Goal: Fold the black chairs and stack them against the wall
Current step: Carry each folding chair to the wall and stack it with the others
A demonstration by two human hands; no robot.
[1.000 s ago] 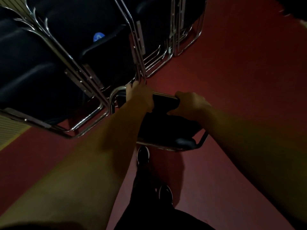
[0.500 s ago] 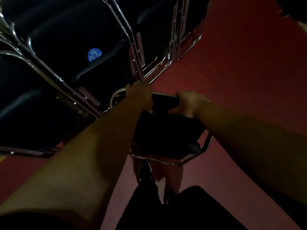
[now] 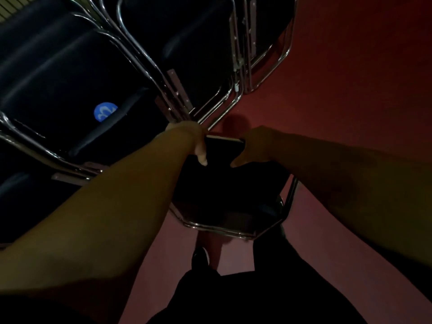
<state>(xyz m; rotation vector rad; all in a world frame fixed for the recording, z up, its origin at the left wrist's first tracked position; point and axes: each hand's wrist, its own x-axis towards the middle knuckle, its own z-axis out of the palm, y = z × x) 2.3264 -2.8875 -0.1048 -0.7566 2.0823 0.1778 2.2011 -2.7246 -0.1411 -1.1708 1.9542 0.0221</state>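
Note:
A black folding chair (image 3: 224, 195) with a chrome frame stands just in front of me on the red floor. My left hand (image 3: 187, 139) grips the left end of its top edge, thumb curled down over the backrest. My right hand (image 3: 254, 148) grips the right part of the same edge. Beyond the hands, a stack of folded black chairs (image 3: 77, 66) with chrome tubes leans across the upper left. A second group of folded chairs (image 3: 210, 43) stands at the top centre. The light is dim.
Red floor (image 3: 350, 90) stretches along the right side. A round blue sticker (image 3: 105, 112) sits on one stacked chair. My dark trousers (image 3: 245, 298) and one shoe (image 3: 199, 257) fill the bottom centre, close behind the held chair. A pale slatted strip (image 3: 11, 8) shows top left.
The stacked chairs have grown larger and shifted down-left in view as I stepped closer with the held chair. Both hands kept their grip on its top edge.

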